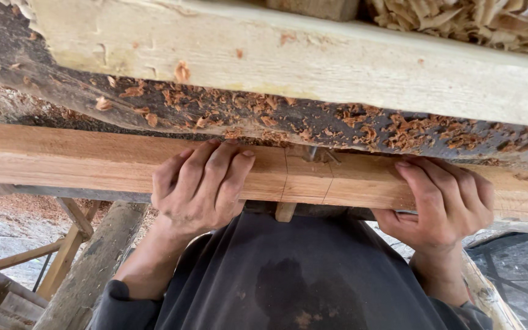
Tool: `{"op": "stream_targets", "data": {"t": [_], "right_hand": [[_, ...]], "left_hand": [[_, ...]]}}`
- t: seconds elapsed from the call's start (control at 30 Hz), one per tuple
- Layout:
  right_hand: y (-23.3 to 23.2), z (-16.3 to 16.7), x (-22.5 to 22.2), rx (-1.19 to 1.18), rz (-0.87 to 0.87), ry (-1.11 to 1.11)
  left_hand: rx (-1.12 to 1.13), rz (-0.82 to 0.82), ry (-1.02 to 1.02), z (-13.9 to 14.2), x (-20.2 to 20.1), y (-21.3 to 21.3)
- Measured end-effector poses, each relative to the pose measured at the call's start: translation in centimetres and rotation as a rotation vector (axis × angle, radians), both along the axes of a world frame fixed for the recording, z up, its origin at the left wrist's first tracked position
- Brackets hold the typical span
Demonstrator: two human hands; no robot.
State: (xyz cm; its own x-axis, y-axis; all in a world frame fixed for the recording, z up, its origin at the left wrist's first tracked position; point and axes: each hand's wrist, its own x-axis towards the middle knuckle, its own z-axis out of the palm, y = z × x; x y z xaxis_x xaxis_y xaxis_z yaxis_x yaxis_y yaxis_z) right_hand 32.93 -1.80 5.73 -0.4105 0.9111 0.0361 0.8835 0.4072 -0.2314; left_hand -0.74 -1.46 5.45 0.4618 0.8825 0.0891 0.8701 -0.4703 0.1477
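Both hands [200, 183] [444, 201] grip the reddish beam's [62, 159] near edge.

reddish wooden beam [93, 160] lying level across bench, two pencil lines mid-length.

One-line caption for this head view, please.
Left hand and right hand grip a reddish wooden beam marked with two pencil lines, beside a shaving-strewn dark plank.

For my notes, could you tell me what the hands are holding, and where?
Both hands, left hand and right hand, grip the reddish wooden beam over its near edge, either side of two pencil lines.
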Motion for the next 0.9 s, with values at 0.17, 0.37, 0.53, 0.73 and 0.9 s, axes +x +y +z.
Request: {"op": "stream_targets", "data": {"t": [0.17,0.37,0.53,0.73,0.9], "right_hand": [[0.7,0.0,-0.1,-0.003,0.021,0.016],[1.4,0.0,0.5,-0.028,0.02,-0.022],[1.1,-0.3,1.5,0.047,0.051,0.006],[-1.5,0.6,0.6,0.015,-0.032,0.075],[-1.8,1.4,0.5,-0.078,-0.04,0.047]], "left_hand": [[0.022,0.012,-0.008,-0.2,-0.1,0.4],[0.03,0.032,-0.004,-0.5,0.0,0.3],[0.183,0.075,-0.019,-0.4,0.3,-0.2],[0.073,0.038,-0.013,0.8,0.8,-1.5],[-0.028,-0.013,-0.022,1.0,1.0,-1.4]]}}
